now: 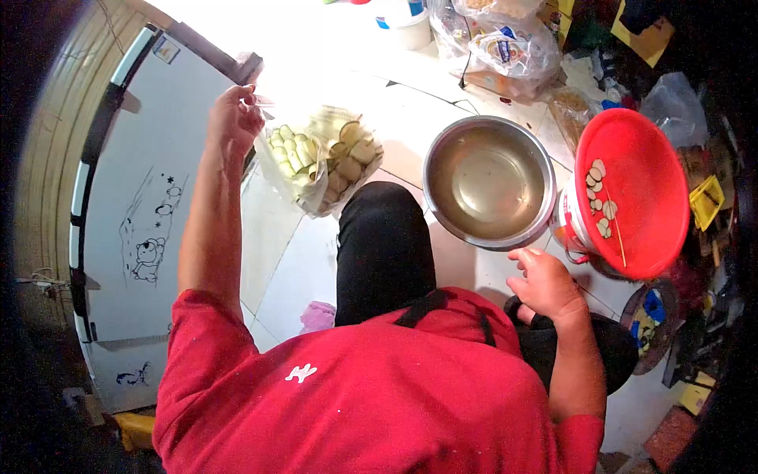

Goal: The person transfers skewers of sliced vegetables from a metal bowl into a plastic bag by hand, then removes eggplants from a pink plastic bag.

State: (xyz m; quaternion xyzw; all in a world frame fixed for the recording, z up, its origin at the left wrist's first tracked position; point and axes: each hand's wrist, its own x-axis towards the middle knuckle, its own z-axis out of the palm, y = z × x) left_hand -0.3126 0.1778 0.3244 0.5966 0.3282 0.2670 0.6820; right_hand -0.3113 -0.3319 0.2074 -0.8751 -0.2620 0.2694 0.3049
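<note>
My left hand (236, 118) is raised at the upper left, its fingers pinched on the edge of a clear plastic bag (319, 193). Inside that bag, on the floor, are many pale slices with green skin (347, 150), perhaps eggplant or zucchini. My right hand (546, 283) is just below a steel basin (545, 213), fingers loosely bent and apart, with nothing seen in them. Shallow liquid lies in the basin. To its right, a red plastic basin (659, 189) carries several small round slices (597, 186) and a thin wooden stick (617, 233).
The red basin rests tilted over a white bucket (574, 221). Filled plastic bags (513, 55) and a white tub (407, 31) stand at the back. A white fridge (150, 213) with drawings is at left. A pink cloth (317, 316) lies by my knee.
</note>
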